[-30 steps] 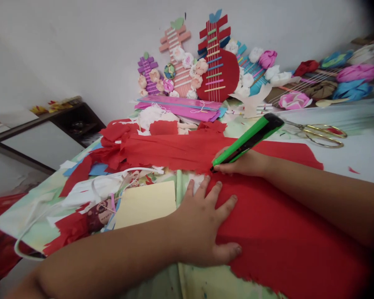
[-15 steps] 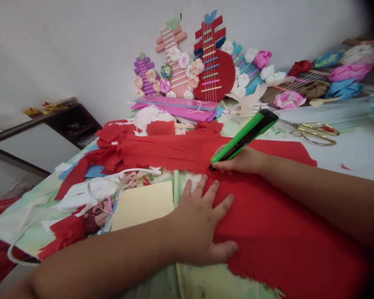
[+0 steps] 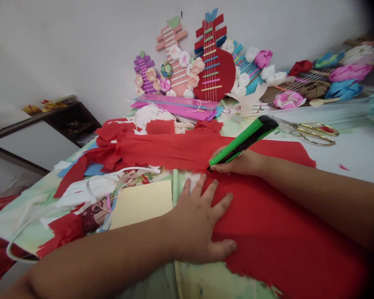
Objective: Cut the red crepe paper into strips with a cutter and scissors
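Observation:
Spread flat, my left hand [image 3: 199, 224] presses on the left edge of a large red paper sheet [image 3: 286, 232], its fingers apart. My right hand [image 3: 237, 162] is closed around a green and black utility knife [image 3: 244, 139]. The knife leans up to the right, and its tip is down at the sheet's far left corner, just beyond my left fingertips. A long red paper strip [image 3: 171, 149] lies behind the knife tip. Whether the blade touches the paper is too small to tell.
Gold-handled scissors [image 3: 318, 132] lie at the right. Left of my hand are a cream card [image 3: 143, 201], a white cable [image 3: 21, 232] and red scraps [image 3: 65, 228]. A red paper guitar [image 3: 216, 74] and other paper-flower crafts lean on the wall.
The knife has tilted slightly lower, its top end dropping a little. My left hand stays flat in nearly the same place.

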The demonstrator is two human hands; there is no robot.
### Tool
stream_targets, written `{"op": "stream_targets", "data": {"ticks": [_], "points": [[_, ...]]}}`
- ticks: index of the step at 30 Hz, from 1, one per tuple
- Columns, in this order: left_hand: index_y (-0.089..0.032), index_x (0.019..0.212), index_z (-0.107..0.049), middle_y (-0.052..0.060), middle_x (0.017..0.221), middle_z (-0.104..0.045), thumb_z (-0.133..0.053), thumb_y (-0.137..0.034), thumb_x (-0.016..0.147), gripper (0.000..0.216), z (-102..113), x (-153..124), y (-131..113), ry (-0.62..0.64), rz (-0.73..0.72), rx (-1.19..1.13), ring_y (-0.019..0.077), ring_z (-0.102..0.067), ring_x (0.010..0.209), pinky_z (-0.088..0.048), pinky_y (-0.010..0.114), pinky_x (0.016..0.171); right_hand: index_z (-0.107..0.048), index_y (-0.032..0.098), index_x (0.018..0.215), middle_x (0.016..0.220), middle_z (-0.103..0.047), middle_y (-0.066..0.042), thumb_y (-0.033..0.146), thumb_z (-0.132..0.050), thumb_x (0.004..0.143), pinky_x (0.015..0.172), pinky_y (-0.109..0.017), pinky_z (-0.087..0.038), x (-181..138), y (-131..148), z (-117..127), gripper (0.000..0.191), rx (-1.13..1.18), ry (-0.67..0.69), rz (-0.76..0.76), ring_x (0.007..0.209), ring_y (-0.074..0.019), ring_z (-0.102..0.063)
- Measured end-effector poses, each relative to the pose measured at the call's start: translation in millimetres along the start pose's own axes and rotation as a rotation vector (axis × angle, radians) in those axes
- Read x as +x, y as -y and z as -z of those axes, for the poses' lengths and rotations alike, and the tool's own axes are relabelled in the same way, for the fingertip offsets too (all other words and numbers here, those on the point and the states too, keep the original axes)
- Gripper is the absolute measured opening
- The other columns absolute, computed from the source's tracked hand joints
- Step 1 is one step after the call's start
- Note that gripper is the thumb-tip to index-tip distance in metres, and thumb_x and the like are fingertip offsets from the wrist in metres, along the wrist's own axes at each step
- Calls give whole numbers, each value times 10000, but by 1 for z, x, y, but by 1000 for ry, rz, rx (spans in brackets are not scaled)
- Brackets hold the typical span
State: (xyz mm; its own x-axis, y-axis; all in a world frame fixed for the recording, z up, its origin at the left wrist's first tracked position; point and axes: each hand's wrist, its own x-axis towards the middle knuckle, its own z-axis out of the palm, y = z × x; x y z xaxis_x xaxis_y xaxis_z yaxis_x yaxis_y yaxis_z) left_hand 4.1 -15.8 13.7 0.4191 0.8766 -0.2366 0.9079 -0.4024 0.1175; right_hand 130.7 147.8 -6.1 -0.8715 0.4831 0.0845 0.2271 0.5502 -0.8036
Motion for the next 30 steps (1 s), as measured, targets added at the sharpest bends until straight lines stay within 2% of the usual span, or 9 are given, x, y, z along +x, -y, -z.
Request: {"op": "stream_targets", "data": {"ticks": [5,11,18,21,25,30], "points": [[-218,1389,-223,213,1420,-175,-320,-681,750,796,-3,0,1,-6,-5,2,453,-50,1279,-79,650,955,-562,169,667,532,-530,35,398,-546,721,471,-211,-394,-1,-3,4,236,18,-21,-57,453,-67,-467],[-236,1393,-198,198,1428,-162,-294,-700,746,802,-10,0,4,-38,-19,-7,449,-27,1283,-66,655,952,-562,166,679,537,-531,33,386,-546,729,463,-202,-403,-1,-6,6,226,10,7,-5,445,-63,-477],[-207,1389,-225,225,1417,-162,-354,-648,759,780,6,0,-2,59,11,-26,450,-39,1279,-80,654,953,-564,158,699,550,-535,25,383,-546,733,457,-198,-418,-3,-4,5,229,38,-4,-51,452,-67,-490],[-210,1389,-224,233,1415,-154,-357,-652,753,786,6,0,-1,51,10,-26,457,-43,1274,-77,661,946,-569,157,714,561,-541,23,385,-550,729,455,-201,-423,-2,-5,6,230,58,-26,-83,451,-70,-497],[-220,1389,-221,238,1413,-158,-341,-673,744,797,-3,1,2,-10,-5,-12,459,-25,1272,-66,668,939,-550,157,696,561,-538,25,398,-536,739,471,-205,-424,-1,-6,5,245,27,11,-43,456,-69,-498],[-222,1389,-224,228,1415,-169,-336,-676,746,795,-2,0,0,-3,-6,-12,460,-38,1272,-74,669,939,-541,168,676,538,-519,36,373,-519,744,527,-214,-432,-2,-2,3,217,-51,23,12,495,-77,-496]]}}
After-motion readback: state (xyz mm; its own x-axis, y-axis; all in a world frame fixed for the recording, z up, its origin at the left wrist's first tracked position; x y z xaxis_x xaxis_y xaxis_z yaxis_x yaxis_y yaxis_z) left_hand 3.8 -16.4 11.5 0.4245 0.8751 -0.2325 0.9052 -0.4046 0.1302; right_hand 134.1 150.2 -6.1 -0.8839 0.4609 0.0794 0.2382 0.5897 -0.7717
